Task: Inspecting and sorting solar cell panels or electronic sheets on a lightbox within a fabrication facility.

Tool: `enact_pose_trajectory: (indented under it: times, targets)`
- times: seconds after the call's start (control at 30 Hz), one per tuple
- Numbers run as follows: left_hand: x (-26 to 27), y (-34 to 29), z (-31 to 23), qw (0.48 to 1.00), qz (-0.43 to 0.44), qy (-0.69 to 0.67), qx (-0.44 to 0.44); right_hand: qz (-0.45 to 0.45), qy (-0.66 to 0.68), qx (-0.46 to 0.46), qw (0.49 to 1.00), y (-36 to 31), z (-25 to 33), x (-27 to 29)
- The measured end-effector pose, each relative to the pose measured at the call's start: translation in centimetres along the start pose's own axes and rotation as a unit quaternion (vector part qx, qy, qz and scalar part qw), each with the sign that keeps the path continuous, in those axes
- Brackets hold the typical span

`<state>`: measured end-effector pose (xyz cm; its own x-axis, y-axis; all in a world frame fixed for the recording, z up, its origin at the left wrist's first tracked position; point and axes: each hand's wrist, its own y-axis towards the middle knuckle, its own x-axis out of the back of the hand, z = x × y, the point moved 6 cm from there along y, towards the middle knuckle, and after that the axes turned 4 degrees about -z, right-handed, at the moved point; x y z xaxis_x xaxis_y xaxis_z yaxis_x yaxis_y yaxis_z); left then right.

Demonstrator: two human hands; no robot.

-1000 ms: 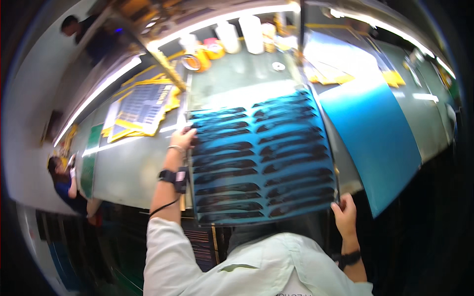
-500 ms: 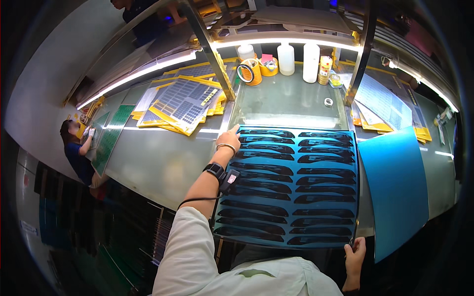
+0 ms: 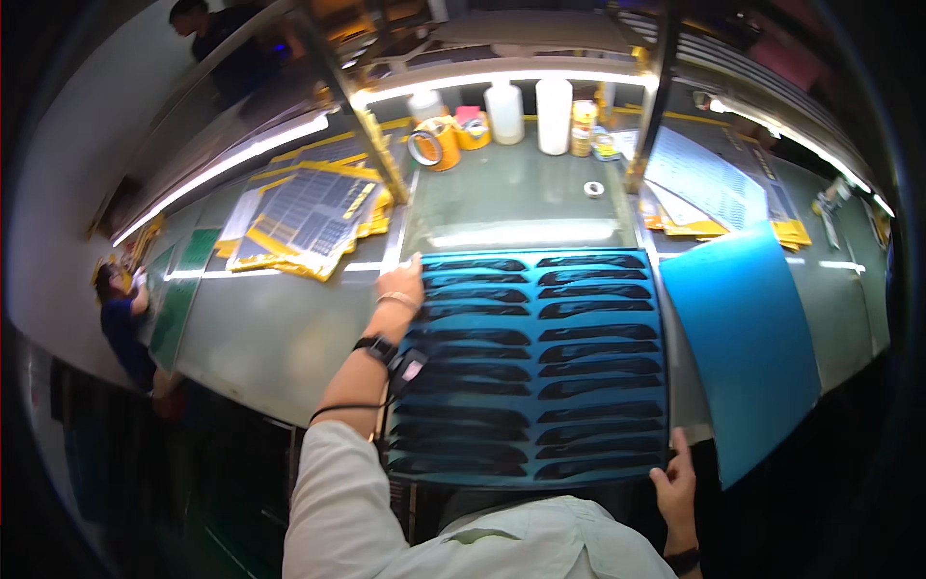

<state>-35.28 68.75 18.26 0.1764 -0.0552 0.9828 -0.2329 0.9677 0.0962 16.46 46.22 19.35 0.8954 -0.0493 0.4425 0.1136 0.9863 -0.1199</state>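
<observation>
At the bench [image 3: 280, 333], the left hand [image 3: 400, 283] grips the striped blue sheet [image 3: 532, 372] near a corner; whether the right hand [image 3: 677, 484] grips is unclear; probably stiff, slippery, best edge-held

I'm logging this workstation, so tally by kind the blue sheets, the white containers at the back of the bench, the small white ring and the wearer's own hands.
Patterned blue sheet and plain blue sheet: 2
White containers: 3
Small white ring: 1
Left hand and right hand: 2
Total: 8
</observation>
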Motion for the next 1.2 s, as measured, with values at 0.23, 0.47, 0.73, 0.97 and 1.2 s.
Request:
enact_pose_trajectory:
  times: [0.23, 0.47, 0.73, 0.97, 1.2]
  targets:
    - [1.3, -2.9, 0.5, 0.987, -0.154, -0.016, -0.045, 0.001, -0.438, 0.346, 0.830, 6.9, 8.0, -1.1]
    - [0.7, -2.9, 0.6, 0.970, -0.217, -0.028, -0.106, -0.056, -0.448, 0.394, 0.801, 25.0, 8.8, -7.7]
    - [-0.5, -2.2, 0.3, 0.986, -0.135, -0.044, -0.088, -0.078, -0.483, 0.370, 0.790, 28.4, 7.5, -9.4]
    - [-1.6, -3.1, -1.0, 0.994, -0.050, -0.077, 0.059, -0.079, -0.462, 0.339, 0.815, 25.0, 7.4, -7.7]
    - [-1.5, -3.1, -1.1, 0.996, 0.002, -0.038, 0.078, 0.107, -0.411, 0.303, 0.853, 4.2, 4.0, -0.2]
